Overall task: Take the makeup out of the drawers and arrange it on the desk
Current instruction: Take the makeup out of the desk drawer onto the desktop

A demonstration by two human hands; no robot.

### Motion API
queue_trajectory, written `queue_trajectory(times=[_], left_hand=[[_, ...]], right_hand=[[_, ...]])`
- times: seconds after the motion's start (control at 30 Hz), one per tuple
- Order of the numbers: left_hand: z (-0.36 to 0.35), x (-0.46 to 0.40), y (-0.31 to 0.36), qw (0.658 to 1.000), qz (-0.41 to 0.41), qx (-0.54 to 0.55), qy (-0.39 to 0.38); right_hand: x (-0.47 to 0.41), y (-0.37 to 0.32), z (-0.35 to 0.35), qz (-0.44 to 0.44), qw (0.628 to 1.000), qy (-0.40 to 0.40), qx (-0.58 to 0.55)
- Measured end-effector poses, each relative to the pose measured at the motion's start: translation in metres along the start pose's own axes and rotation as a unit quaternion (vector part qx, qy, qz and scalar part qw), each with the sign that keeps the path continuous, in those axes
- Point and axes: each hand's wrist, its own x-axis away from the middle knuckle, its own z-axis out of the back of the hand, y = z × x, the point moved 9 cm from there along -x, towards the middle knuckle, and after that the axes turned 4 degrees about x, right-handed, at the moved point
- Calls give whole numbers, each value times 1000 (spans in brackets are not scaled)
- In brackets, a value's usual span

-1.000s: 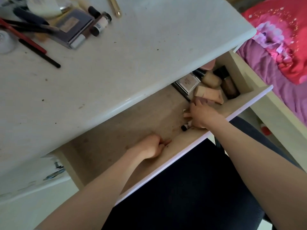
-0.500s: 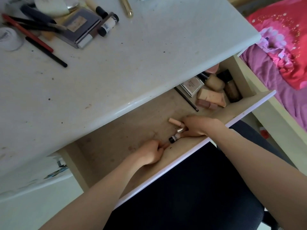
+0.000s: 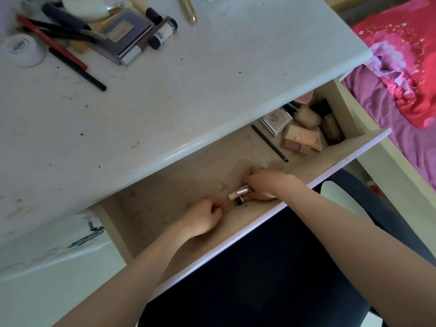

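The open drawer [image 3: 313, 179] sits under the white desk [image 3: 165, 95]. My right hand [image 3: 265, 186] grips a pink lipstick tube [image 3: 239, 193] and a small black-capped tube [image 3: 240, 200] low over the drawer floor. My left hand [image 3: 203, 217] is curled just left of them, pinching a thin pink stick [image 3: 224, 204]. More makeup lies in the drawer's far right corner: a square compact [image 3: 276, 119], a beige tube [image 3: 302, 136], a dark foundation bottle [image 3: 330, 125], a pink lipstick [image 3: 296, 147] and a thin dark pencil [image 3: 270, 143].
On the desk's far left lie a grey palette [image 3: 122, 35], a white tube with black caps [image 3: 162, 34], red and black pencils [image 3: 70, 60], a white jar [image 3: 22, 49] and a gold tube [image 3: 188, 9]. A dark chair [image 3: 247, 267] is below; a pink bed [image 3: 401, 74] stands right.
My right hand left the corner pile and slid left along the drawer floor with the small tubes, closing on my left hand, which stayed near the drawer front.
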Motion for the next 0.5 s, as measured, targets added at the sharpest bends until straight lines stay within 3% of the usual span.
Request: queue_trajectory(times=[0.3,0.4,0.5], left_hand=[[26,21,-4,996,-9,84,40],[36,42,1,991,-15,135,17],[58,69,11,983,-45,178,16]], right_hand=[[11,-26,-8,-18,998,-51,-21],[34,-28,13,-25,998,32,-43],[71,-25,39,-13,964,108,-244]])
